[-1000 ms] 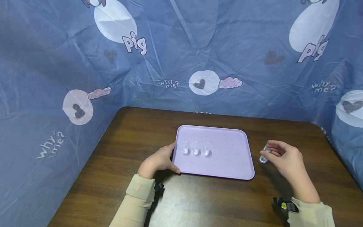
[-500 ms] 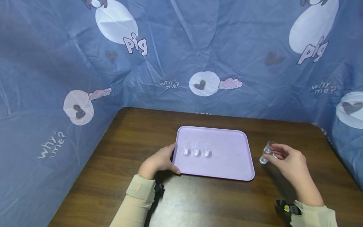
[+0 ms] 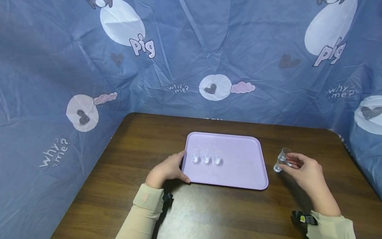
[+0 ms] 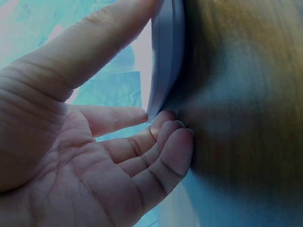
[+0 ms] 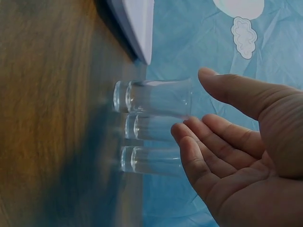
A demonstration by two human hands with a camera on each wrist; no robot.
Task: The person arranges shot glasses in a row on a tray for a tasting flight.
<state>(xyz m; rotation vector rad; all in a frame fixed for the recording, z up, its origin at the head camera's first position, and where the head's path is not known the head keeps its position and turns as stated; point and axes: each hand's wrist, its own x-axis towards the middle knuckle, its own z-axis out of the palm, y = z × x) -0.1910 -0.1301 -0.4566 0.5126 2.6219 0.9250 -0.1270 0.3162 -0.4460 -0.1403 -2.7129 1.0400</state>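
The right hand (image 3: 304,171) is spread, thumb and fingers apart beside the rims of three upright glasses (image 5: 158,97) on the table (image 3: 143,142); it partly hides them in the head view, and whether a fingertip touches one I cannot tell. The left hand (image 3: 167,168), loosely spread, touches the purple tray (image 3: 241,166), covering part of its edge. On it, three small cups (image 3: 206,157) have faint rims

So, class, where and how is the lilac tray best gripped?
Probably take the lilac tray by the rim at the middle of both short sides, coming in from left and right: it lies flat, wider than deep, and three glasses stand left of its middle, so keep it level.
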